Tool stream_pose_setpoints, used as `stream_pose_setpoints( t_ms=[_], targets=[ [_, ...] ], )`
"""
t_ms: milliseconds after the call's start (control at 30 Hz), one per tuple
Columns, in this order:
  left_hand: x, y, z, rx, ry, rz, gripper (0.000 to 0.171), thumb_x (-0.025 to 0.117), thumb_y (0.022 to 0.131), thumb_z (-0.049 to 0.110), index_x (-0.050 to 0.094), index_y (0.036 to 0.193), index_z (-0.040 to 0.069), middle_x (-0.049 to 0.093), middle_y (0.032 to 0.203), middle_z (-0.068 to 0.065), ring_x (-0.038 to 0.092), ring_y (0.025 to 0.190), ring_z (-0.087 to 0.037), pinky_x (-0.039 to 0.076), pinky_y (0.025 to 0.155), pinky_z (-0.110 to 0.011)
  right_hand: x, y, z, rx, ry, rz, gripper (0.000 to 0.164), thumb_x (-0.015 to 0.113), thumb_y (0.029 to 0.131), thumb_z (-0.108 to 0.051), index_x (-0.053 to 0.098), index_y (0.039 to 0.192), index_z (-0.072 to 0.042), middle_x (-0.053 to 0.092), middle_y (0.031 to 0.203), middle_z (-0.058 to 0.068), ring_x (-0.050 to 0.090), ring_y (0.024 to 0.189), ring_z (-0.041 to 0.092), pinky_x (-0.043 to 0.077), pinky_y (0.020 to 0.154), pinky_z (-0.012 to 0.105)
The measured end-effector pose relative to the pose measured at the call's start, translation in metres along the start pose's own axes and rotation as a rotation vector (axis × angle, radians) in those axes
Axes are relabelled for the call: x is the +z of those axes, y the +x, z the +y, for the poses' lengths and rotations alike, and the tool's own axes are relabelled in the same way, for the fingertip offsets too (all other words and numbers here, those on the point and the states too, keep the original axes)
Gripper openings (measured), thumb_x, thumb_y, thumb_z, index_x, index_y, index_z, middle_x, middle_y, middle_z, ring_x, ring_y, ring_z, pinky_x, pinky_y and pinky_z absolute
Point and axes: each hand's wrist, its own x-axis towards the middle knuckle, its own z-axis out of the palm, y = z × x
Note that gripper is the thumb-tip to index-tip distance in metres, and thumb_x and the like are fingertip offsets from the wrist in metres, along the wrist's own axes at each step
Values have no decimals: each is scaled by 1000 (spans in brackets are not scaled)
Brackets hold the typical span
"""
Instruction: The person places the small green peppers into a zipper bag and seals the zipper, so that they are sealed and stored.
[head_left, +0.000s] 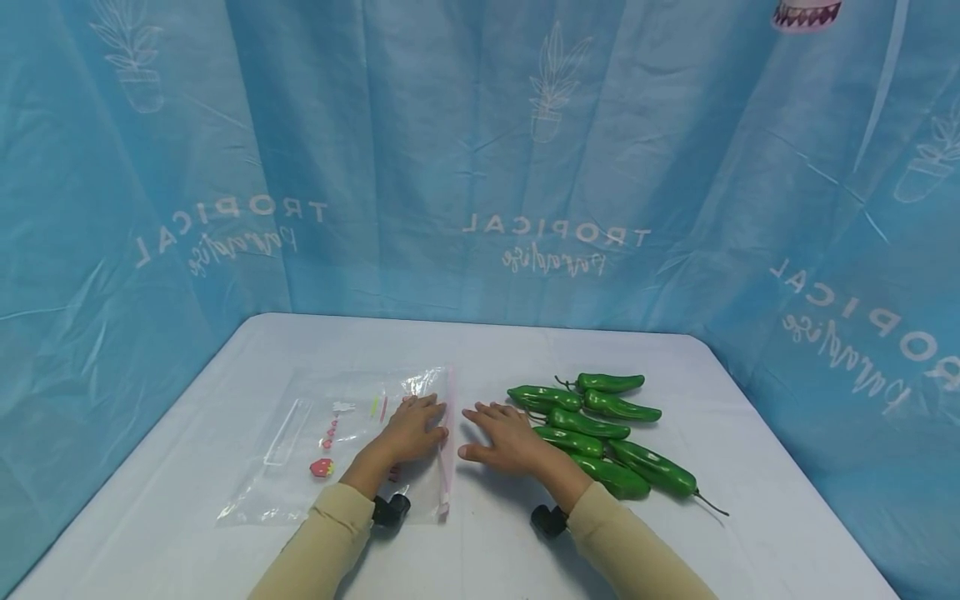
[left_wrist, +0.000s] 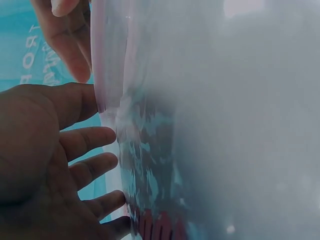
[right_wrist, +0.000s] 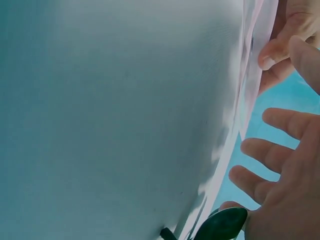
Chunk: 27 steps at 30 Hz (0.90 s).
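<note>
My left hand point(head_left: 415, 431) lies over the right part of a clear plastic zip bag point(head_left: 258, 479), fingers spread and its thumb close to the pink zip strip point(head_left: 449, 387). In the left wrist view, the fingertips point(left_wrist: 107, 135) are right at the bag's zip end. Just right of that strip, my right hand point(head_left: 510, 440) has its fingers spread and holds nothing. Beside it lie several green chili peppers point(head_left: 656, 469), some partly behind the hand. The right wrist view has one pepper point(right_wrist: 222, 225) overlapping the little finger.
The bag lies flat on a white-covered table point(head_left: 360, 337), with strawberry prints point(head_left: 322, 467) on it. One pepper's long stem point(head_left: 711, 503) points toward the front right. Blue printed curtains point(head_left: 420, 150) stand behind the table and along both sides.
</note>
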Motion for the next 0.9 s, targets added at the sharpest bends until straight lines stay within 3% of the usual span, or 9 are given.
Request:
stream_pose_setpoints(
  t_ms=[400, 900],
  targets=[
    [-1, -4, -5, 39, -71, -21, 46, 55, 92, 17, 49, 133, -2, 39, 145, -24, 25, 138, -49, 18, 113, -58, 3, 12, -3, 26, -46, -58, 66, 51, 89, -58, 38, 145, -24, 34, 153, 6, 30, 140, 37, 23, 112, 56],
    [-1, -4, -12, 7, -144, -34, 46, 55, 93, 20, 48, 136, 2, 36, 148, -20, 20, 141, -45, 18, 112, -60, 6, 25, -4, 51, -93, -102, 68, 51, 88, -60, 37, 145, -26, 32, 154, 5, 28, 142, 34, 24, 112, 55]
  ],
)
